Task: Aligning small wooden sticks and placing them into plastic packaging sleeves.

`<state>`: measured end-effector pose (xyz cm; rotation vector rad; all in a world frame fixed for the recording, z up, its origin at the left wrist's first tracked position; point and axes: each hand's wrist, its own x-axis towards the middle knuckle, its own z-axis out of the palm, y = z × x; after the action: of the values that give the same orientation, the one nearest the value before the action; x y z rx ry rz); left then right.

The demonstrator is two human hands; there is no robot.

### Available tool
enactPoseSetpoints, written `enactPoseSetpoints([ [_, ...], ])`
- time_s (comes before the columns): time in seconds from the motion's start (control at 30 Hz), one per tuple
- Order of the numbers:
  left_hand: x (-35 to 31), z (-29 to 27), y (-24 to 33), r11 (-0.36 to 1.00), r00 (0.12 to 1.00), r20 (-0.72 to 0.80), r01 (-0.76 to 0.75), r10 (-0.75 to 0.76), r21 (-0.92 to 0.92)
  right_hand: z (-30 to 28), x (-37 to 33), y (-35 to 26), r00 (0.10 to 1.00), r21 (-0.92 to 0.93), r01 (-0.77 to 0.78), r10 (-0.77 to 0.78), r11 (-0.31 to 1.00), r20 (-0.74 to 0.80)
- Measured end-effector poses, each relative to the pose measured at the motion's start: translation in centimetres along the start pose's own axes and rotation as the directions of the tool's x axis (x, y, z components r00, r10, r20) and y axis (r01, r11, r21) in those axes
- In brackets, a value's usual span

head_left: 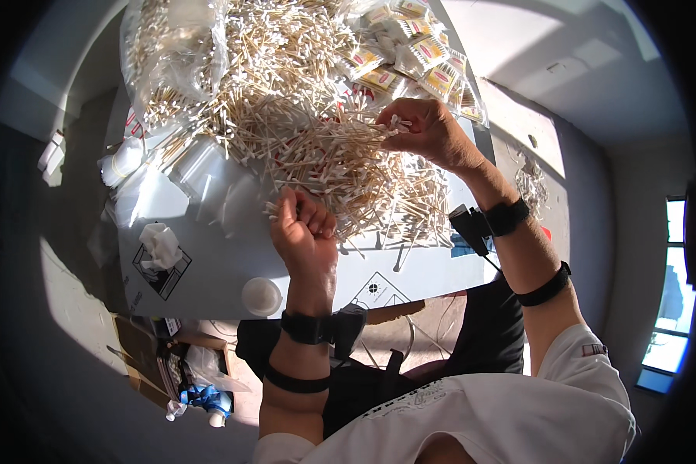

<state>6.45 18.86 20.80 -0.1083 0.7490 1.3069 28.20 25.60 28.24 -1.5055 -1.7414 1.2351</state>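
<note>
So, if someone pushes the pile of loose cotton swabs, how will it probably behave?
The cotton swabs would probably slide and scatter, since they lie loose at many angles. Crossing each other, some may catch and drag neighbours along. Each looks thin and straight, so likely light and fairly stiff.

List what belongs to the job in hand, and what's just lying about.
Job in hand:
cotton swabs, some pinched in the right hand, some beside the left hand
clear bag of swabs, probably

Lying about, apparently:
crumpled white wad
cardboard box on the floor
</note>
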Motion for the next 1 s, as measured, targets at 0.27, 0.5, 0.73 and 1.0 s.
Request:
enactPoseSetpoints([
  [0.27, 0.3, -0.6, -0.4, 0.998, 0.999, 0.023, -0.044, 0.043, 0.033, 1.1, -4.4, -0.4, 0.991, -0.127, 0.079, -0.092, 0.989, -0.098],
  [0.5, -0.1, 0.2, 0.0, 0.997, 1.0, -0.019, -0.02, 0.021, 0.075, 1.7, -7.3, -0.6, 0.977, -0.319, 0.071, -0.131, 0.945, -0.17],
  [0.73, -0.2, 0.3, 0.0, 0.997, 0.999, -0.033, -0.021, 0.024, 0.075, 1.0, -7.0, 1.6, 0.917, -0.261, 0.072, -0.167, 0.963, -0.363],
  [1.0, -0.1, -0.3, -0.1, 0.999, 1.0, 0.023, -0.002, 0.001, 0.052, 2.6, -4.8, 1.0, 0.854, -0.289, -0.09, -0.075, 0.953, -0.515],
])
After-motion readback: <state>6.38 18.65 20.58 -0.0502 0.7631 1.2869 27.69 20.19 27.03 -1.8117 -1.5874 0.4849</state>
